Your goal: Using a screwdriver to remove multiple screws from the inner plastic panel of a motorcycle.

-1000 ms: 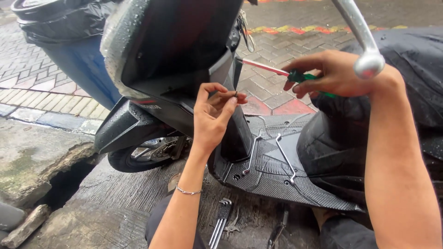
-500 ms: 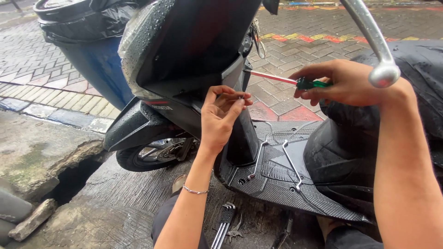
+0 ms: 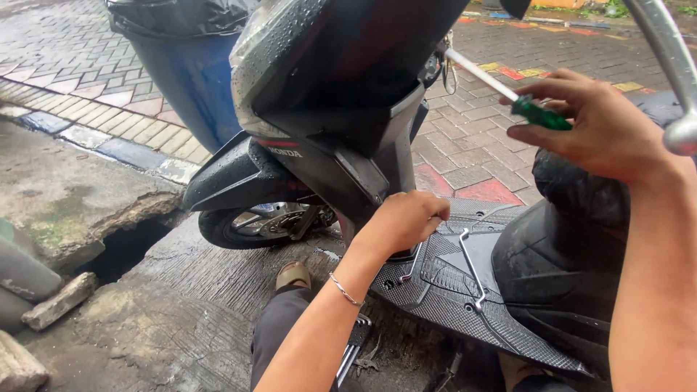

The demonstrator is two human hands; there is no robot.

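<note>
A wet black scooter (image 3: 341, 94) stands in front of me, its front panel up and its textured footboard (image 3: 465, 290) below. My left hand (image 3: 406, 221) is closed against the lower edge of the front panel, just above the footboard; what its fingers pinch is hidden. My right hand (image 3: 602, 131) grips a screwdriver (image 3: 508, 91) with a green handle, its shaft pointing up-left toward the key area of the panel. The tip is close to the panel; contact is unclear.
A blue bin (image 3: 192, 80) with a black bag stands behind the front wheel (image 3: 265, 221). A chrome mirror stem (image 3: 668, 58) rises at the right. Broken concrete and loose stones (image 3: 58, 301) lie at the left. My foot (image 3: 294, 276) rests by the wheel.
My left hand dropped from the middle of the panel to its lower edge near the footboard. My right hand lifted the screwdriver higher, and the view moved closer.
</note>
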